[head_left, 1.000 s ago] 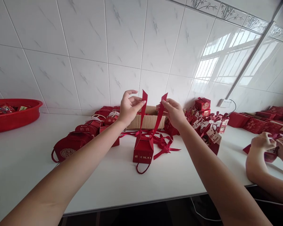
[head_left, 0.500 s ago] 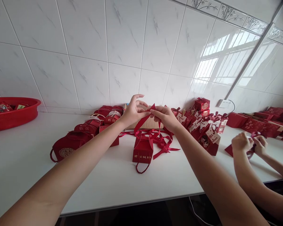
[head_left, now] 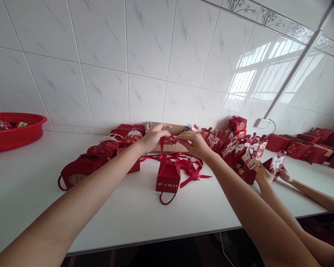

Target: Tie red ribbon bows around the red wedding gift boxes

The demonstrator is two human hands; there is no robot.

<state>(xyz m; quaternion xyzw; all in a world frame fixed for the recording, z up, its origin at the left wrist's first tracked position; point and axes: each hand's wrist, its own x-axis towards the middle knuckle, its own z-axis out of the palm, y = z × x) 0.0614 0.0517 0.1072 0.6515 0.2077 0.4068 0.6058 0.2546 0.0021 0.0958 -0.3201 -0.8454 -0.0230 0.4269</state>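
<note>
Both hands meet above a small red gift box (head_left: 168, 178), which stands on the white table with a braided cord handle hanging at its front. My left hand (head_left: 154, 139) pinches a red ribbon (head_left: 161, 146), a length of which hangs down toward the box. Fingers of my right hand (head_left: 193, 142) are closed on the same ribbon, right beside the left fingertips. Just behind and right of the box lies a tangle of loose red ribbons (head_left: 193, 170). A cardboard box (head_left: 169, 128) is behind the hands, partly covered by them.
Several finished-looking red boxes (head_left: 80, 170) line the left, and tagged red boxes (head_left: 243, 167) crowd the right. A red basin (head_left: 19, 135) with packets sits far left. At right, a co-worker's hands (head_left: 264, 176) hold a tagged red box (head_left: 275, 163). Flat red boxes (head_left: 308, 148) lie behind.
My hands have come down slightly, and the ribbon's raised pointed end no longer shows above the fingers. The co-worker's hands have moved left with a tagged box.
</note>
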